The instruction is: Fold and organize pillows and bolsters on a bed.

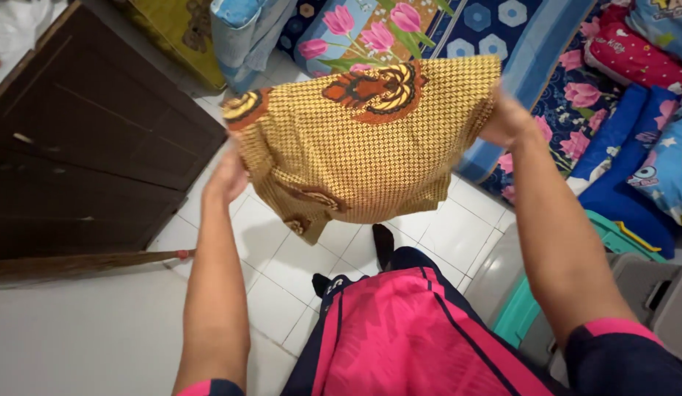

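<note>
Yellow-brown patterned cloth (366,139) hangs spread between our hands, out in front of us above the white tiled floor (282,271). Our left hand (227,176) grips its lower left edge, our right hand (506,117) its upper right corner. Beyond lies floral bedding (568,95); a dark wooden cabinet (84,147) stands at left.

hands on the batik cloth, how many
2: the left hand grips the yellow batik cloth at its left edge, the right hand at its upper right corner.
</note>
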